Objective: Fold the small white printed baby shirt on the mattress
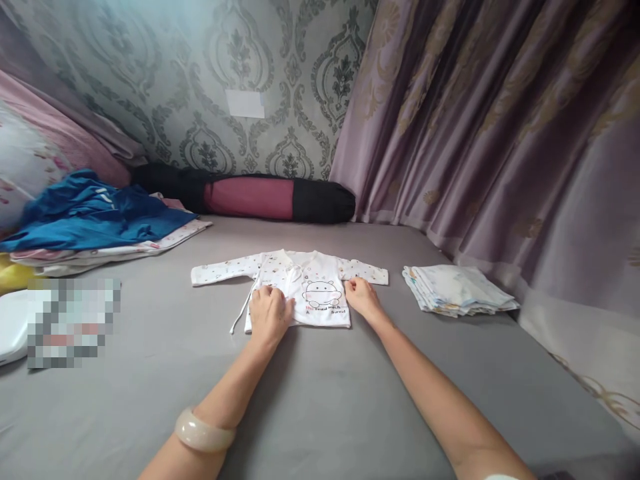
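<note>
A small white baby shirt (285, 303) lies spread flat on the grey sheet, both long sleeves stretched out sideways. Its front bears a printed cartoon animal and lettering, and a thin tie string hangs off the left side. My left hand (271, 312) rests on the lower left of the shirt, fingers curled down onto the cloth and partly hidden from me. At the right side edge, just below the sleeve, my right hand (363, 297) is closed with its fingertips pinched at the fabric.
A stack of folded white printed cloths (457, 288) lies to the right, near the purple curtain (425, 113). Blue clothing (100, 213) is heaped at the left. Along the patterned wall runs a black and maroon long bag (250, 197). A white object (17, 327) sits at the left edge.
</note>
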`<action>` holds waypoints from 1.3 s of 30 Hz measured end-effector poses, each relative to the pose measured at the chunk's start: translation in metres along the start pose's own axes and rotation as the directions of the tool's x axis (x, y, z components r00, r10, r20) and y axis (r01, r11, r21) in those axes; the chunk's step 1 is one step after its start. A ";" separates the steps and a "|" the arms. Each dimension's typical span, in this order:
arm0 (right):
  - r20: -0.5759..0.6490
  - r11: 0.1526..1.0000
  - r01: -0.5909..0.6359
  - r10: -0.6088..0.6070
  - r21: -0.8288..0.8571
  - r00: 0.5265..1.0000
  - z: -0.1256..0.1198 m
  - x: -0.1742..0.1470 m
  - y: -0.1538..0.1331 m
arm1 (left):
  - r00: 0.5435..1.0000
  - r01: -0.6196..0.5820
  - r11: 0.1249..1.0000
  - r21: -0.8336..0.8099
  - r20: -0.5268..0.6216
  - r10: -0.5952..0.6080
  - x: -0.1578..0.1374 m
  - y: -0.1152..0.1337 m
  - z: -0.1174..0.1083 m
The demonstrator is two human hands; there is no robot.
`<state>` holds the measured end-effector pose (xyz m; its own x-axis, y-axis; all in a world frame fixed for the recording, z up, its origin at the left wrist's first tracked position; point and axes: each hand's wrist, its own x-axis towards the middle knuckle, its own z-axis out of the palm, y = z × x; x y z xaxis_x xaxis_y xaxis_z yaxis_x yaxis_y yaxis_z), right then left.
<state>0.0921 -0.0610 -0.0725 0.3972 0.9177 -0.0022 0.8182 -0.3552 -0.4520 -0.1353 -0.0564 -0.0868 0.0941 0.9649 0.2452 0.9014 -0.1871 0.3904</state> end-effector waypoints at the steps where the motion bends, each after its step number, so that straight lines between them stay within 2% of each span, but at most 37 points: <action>1: 0.041 1.000 -0.021 0.021 -0.007 0.999 -0.002 -0.001 0.005 | 0.999 0.037 0.999 0.000 0.009 -0.037 0.000 -0.001 0.001; 5: 0.127 1.000 0.009 -0.007 -0.022 0.992 -0.003 -0.014 0.008 | 0.990 0.126 0.990 -0.060 0.072 -0.121 0.001 0.000 -0.001; 10: 0.101 0.994 0.045 -0.035 -0.104 0.994 -0.004 -0.037 -0.009 | 0.979 0.176 0.979 -0.103 0.125 -0.162 0.003 0.004 -0.005; 16: 0.097 0.993 0.009 0.002 -0.119 0.995 -0.008 -0.048 -0.017 | 0.981 0.178 0.974 -0.142 0.108 -0.163 0.006 0.000 -0.005; 21: 0.114 0.984 0.070 -0.052 -0.161 0.992 -0.010 -0.051 -0.009 | 0.986 0.150 0.984 -0.100 0.089 -0.141 0.004 -0.001 -0.005; 25: 0.162 0.985 0.115 -0.094 -0.126 0.982 -0.018 -0.038 0.000 | 0.998 0.048 0.998 -0.049 0.032 -0.047 0.002 0.001 -0.006; 29: 0.038 0.984 0.140 -0.137 -0.110 0.990 -0.024 -0.010 0.004 | 0.992 -0.124 0.992 -0.031 0.032 0.125 0.006 0.019 -0.010; 31: -0.012 0.973 0.196 -0.199 -0.125 0.980 -0.020 0.004 0.002 | 0.964 -0.239 0.968 -0.077 0.099 0.246 0.009 0.036 -0.009; 34: -0.006 0.934 0.309 -0.315 -0.179 0.949 -0.010 0.021 0.000 | 0.891 -0.386 0.906 -0.173 0.185 0.415 0.011 0.060 0.001; 36: 0.020 0.904 0.360 -0.366 -0.232 0.930 -0.005 0.029 0.001 | 0.857 -0.444 0.879 -0.176 0.204 0.474 0.010 0.069 0.012; 39: 0.067 0.869 0.415 -0.412 -0.270 0.908 -0.006 0.038 0.007 | 0.845 -0.469 0.877 -0.108 0.233 0.481 0.005 0.069 0.032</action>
<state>0.1149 -0.0297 -0.0705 -0.0047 0.9922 0.1243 0.9879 0.0238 -0.1531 -0.0594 -0.0585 -0.0875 0.6113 0.7687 0.1879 0.7006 -0.6361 0.3233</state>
